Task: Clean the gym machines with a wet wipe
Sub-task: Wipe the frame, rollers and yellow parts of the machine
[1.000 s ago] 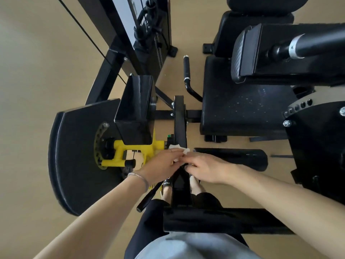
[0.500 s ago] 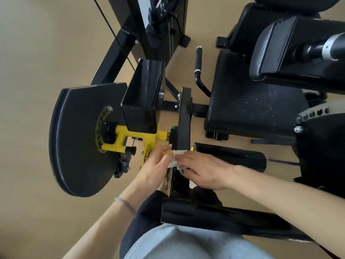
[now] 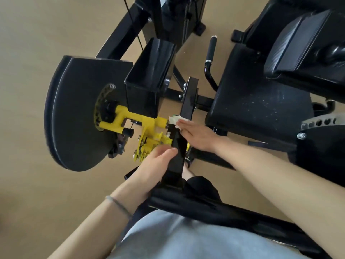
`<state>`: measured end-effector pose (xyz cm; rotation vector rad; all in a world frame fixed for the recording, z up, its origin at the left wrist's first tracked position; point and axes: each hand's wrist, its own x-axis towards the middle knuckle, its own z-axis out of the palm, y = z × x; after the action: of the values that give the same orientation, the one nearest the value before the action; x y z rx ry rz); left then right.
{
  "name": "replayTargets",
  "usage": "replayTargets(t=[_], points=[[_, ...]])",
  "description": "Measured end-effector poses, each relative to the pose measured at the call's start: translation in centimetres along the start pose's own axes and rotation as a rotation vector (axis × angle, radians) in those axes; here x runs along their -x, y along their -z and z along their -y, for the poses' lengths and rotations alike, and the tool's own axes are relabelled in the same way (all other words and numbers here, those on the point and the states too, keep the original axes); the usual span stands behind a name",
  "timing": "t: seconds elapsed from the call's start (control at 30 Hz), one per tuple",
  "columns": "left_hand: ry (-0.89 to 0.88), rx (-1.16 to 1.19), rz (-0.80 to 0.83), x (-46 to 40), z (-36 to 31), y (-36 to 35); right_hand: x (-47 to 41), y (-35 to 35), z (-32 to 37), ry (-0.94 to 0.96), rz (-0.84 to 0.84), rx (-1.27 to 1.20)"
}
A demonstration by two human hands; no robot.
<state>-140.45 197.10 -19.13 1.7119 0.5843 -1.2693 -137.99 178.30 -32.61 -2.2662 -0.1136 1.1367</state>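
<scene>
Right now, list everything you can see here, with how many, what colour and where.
wet wipe: one, white, on the black upright bar, under the right fingers
upright bar: one, black, centre
adjuster assembly: one, yellow, left of the bar
disc guard: one, black, left
box-shaped housing: one, black, above the yellow part
seat pad: one, black with pale specks, right
handle: one, black, between bar and seat
floor: tan
bracelet: one, grey, left wrist
left hand: grips the bar low down
right hand: flat, fingers pressing the wipe
</scene>
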Motion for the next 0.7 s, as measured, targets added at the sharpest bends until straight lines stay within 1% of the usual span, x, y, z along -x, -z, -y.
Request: replayTargets(t=[0.07, 0.13, 0.2, 0.27, 0.37, 0.43, 0.53, 0.63, 0.7], points=[[0.079, -0.128, -0.081, -3.4, 0.2, 0.0, 0.2, -0.4, 0.0, -0.009, -0.002, -0.017], [0.106, -0.228, -0.117, -7.0, 1.0, 0.1, 2.5, -1.0, -0.1, 0.003, 0.018, -0.073], [0.099, -0.295, -0.115, -9.8, 1.5, 0.0, 5.4, -1.6, -0.5, 0.028, 0.057, -0.094], [0.057, -0.408, -0.126, -10.9, 1.4, -0.4, 6.4, -2.0, -0.6, 0.070, 0.047, -0.061], [-0.039, -0.643, -0.130, -11.1, 0.5, -1.4, 3.7, -2.0, 0.2, 0.074, 0.020, -0.119], [-0.088, -0.714, -0.122, -11.4, 0.4, -1.6, 1.3, -1.9, 0.6, 0.076, -0.013, -0.153], [-0.125, -0.782, -0.123, -12.4, 1.0, -1.4, -2.1, -0.8, -0.5, 0.063, -0.102, -0.169], [-0.135, -0.799, -0.136, -14.2, 1.0, -0.9, -6.0, 0.8, -1.9, 0.007, -0.118, -0.194], [-0.137, -0.811, -0.178, -15.5, 0.3, -0.7, -7.9, 0.8, -2.6, -0.021, -0.162, -0.230]])
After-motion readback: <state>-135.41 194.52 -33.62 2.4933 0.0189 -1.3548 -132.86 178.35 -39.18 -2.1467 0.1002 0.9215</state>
